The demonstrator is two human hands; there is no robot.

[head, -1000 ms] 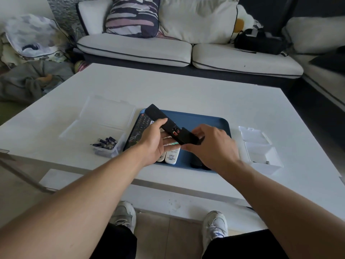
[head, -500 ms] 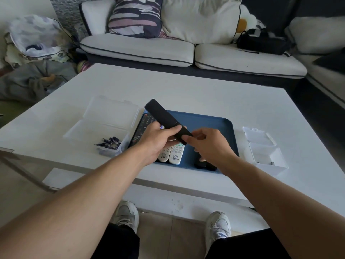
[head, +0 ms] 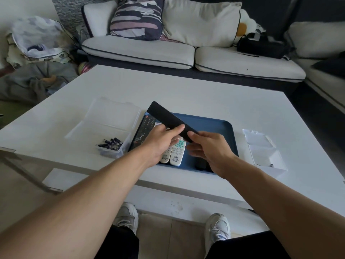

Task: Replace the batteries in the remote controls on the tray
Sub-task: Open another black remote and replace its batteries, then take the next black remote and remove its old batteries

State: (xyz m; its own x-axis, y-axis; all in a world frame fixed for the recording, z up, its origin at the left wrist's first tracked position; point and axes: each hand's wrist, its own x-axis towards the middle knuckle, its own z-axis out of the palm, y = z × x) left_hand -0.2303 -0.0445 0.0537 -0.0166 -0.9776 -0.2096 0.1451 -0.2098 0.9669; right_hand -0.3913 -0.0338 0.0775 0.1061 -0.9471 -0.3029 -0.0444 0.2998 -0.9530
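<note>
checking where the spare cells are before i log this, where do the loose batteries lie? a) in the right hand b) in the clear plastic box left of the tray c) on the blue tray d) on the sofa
b: the small dark loose batteries lie in the clear plastic box on the white table, left of the blue rectangular tray.
</note>
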